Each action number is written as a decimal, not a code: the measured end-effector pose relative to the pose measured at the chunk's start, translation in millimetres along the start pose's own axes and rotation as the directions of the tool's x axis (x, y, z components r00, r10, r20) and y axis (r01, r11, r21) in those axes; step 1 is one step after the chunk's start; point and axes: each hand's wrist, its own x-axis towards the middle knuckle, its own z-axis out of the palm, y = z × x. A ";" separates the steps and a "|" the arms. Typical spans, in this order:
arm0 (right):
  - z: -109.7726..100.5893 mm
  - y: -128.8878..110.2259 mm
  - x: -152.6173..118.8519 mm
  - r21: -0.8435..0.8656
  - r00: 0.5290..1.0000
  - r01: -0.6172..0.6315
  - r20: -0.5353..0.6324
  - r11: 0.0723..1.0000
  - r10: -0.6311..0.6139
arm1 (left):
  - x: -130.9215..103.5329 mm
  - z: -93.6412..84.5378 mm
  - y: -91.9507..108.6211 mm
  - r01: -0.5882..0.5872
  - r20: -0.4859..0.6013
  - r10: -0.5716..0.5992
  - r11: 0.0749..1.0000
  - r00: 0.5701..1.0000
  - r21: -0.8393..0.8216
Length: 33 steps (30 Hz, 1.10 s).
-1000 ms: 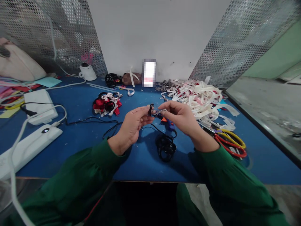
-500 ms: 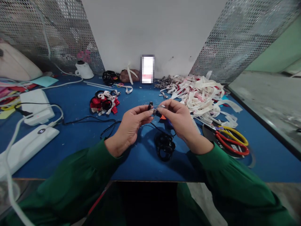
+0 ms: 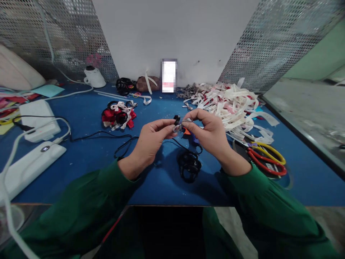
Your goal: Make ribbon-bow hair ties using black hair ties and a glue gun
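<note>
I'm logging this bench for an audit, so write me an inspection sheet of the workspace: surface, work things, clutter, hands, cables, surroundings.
Surface: blue table, with small specks on it.
Work things: black band and grey strip between the hands, details too small to tell; black bundle on the table below.
Clutter: white ribbons heaped at the right; scissors nearer the person; red-and-white bundle at the left.
Hands: left pinches the band, right the strip.
Cables: black cable across the table; power strip at the left.
Surroundings: white panel behind, mesh on both sides; other people: nothing seen.
</note>
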 end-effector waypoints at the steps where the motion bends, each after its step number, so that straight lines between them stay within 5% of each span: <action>1: 0.1 0.7 0.1 -0.012 1.000 0.006 -0.006 1.000 -0.006 | -0.3 0.2 0.4 -0.016 0.004 0.016 1.000 1.000 0.013; 19: 0.2 0.3 0.0 0.011 1.000 -0.003 -0.011 1.000 0.003 | -1.6 0.3 2.7 -0.059 0.017 0.058 0.996 0.998 0.064; 23: 1.3 0.7 -2.5 -0.012 0.987 0.054 -0.150 0.998 -0.056 | -0.1 -1.2 2.3 0.047 -0.038 -0.048 0.999 0.998 -0.022; 27: 2.9 9.3 -7.9 -0.277 0.914 0.188 -0.302 0.942 -0.271 | -0.4 -1.0 3.5 0.143 -0.048 -0.149 0.984 0.988 -0.109; 33: 7.8 21.2 -17.2 -0.598 0.803 0.517 0.092 0.612 -0.589 | -0.9 1.1 5.7 0.160 -0.006 -0.164 0.969 0.986 -0.189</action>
